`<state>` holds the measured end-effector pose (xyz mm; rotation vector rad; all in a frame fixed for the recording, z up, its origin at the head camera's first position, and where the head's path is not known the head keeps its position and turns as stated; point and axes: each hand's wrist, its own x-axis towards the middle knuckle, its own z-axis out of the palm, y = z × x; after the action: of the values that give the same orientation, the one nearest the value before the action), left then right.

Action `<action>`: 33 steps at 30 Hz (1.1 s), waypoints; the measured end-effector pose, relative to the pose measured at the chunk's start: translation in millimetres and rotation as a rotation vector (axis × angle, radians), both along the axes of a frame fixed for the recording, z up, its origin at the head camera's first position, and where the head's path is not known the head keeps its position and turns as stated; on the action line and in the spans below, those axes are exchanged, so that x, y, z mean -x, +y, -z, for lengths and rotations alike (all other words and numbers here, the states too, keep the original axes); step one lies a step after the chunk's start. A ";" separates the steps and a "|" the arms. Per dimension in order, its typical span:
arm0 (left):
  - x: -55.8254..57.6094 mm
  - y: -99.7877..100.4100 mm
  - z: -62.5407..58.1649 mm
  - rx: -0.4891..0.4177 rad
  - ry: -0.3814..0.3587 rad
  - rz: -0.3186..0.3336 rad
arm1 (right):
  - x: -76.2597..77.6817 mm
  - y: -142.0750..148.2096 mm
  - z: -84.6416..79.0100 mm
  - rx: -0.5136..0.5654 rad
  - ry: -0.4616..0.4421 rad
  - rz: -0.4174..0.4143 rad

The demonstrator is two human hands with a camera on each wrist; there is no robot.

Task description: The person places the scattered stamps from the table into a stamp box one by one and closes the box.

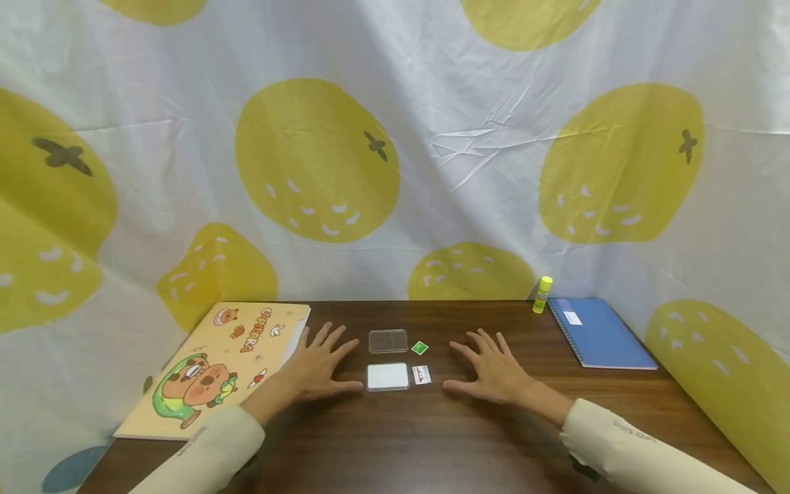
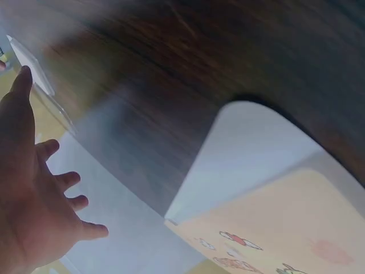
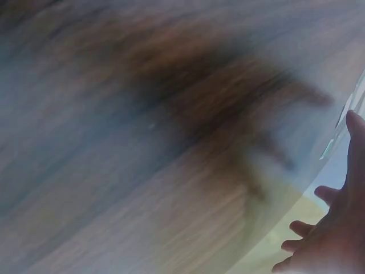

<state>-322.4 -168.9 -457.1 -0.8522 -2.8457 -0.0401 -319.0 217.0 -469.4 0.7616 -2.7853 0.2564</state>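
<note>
My left hand [image 1: 321, 367] is spread with straight fingers, its thumb tip close to the left edge of a clear case with a white inside [image 1: 387, 377]. Behind that case lies a flat transparent plastic piece [image 1: 388, 340]. A small green square [image 1: 420, 348] and a small white printed square [image 1: 422, 374] lie just right of these two. Across from them my right hand [image 1: 494, 370] is likewise spread, its thumb and index finger pointing toward the small squares. Neither hand holds anything. In the left wrist view the left thumb [image 2: 23, 80] overlaps the white case.
A capybara-covered pad [image 1: 228, 363] lies at the left, beside the left forearm. At the back right stand a yellow glue stick [image 1: 542, 295] and a blue spiral notebook [image 1: 601, 333]. A lemon-patterned curtain [image 1: 469, 171] closes off the back and sides of the brown table [image 1: 395, 446].
</note>
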 end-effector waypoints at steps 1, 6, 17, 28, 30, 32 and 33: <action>0.1 1.6 -0.3 -0.002 -0.005 0.003 | -0.1 -1.4 0.3 0.008 0.001 -0.013; 0.0 8.0 -0.9 -0.006 -0.013 0.029 | -0.2 -8.6 1.6 0.027 -0.007 -0.060; 0.8 19.6 -2.1 -0.014 0.002 0.106 | 0.5 -21.0 -0.9 0.030 -0.033 -0.120; 7.4 30.8 3.2 -0.097 0.019 0.217 | 3.7 -41.8 -8.1 0.038 -0.056 -0.156; 7.9 32.2 3.4 -0.121 -0.007 0.223 | 5.3 -45.8 -8.0 0.037 -0.064 -0.156; 8.3 33.3 3.6 -0.149 -0.030 0.232 | 6.8 -49.2 -7.9 0.041 -0.071 -0.157; 8.3 33.9 3.5 -0.163 -0.043 0.236 | 7.4 -50.6 -7.7 0.043 -0.075 -0.157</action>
<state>-330.7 -134.9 -460.6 -1.1562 -2.7174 -0.3192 -326.4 166.4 -461.7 0.9811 -2.7819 0.3791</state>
